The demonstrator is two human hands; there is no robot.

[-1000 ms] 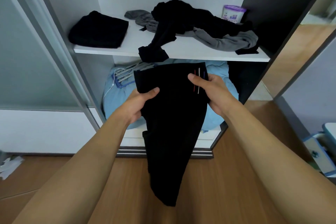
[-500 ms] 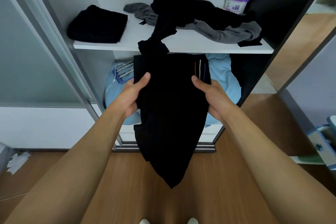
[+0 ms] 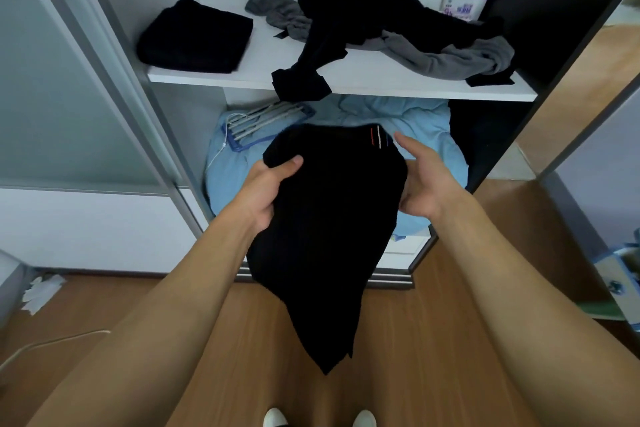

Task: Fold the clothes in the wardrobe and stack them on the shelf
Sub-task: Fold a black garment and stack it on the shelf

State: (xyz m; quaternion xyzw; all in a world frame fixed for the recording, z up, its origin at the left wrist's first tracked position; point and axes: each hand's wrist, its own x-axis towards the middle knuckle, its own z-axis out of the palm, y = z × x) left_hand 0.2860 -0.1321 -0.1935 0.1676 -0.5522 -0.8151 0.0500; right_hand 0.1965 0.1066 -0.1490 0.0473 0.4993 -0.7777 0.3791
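Hanging from left hand [image 3: 266, 191] grip, black garment [image 3: 329, 239] touches right hand [image 3: 423, 181].

right hand [image 3: 420, 184] fingers: hidden behind black garment [image 3: 329, 236] | purple tub [image 3: 465, 2] label: unreadable | shoes [image 3: 275, 419]: cut by bottom edge

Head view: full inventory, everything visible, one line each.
black garment with red, white and blue stripes: 1, black, held before the wardrobe
folded black garment: 1, black, shelf's left end
loose black garment: 1, black, mid-shelf, drooping over the front edge
crumpled grey garment: 1, grey, shelf's right side
white wardrobe shelf: 1, white, upper middle
purple-lidded tub: 1, white and purple, shelf's back right
light blue bedding: 1, blue, under the shelf
clothes hangers: several, grey and blue, on the bedding
white shoe tips: 2, white, bottom edge
left hand: 1, grips the striped garment's left edge
right hand: 1, open at its right edge, thumb lifted
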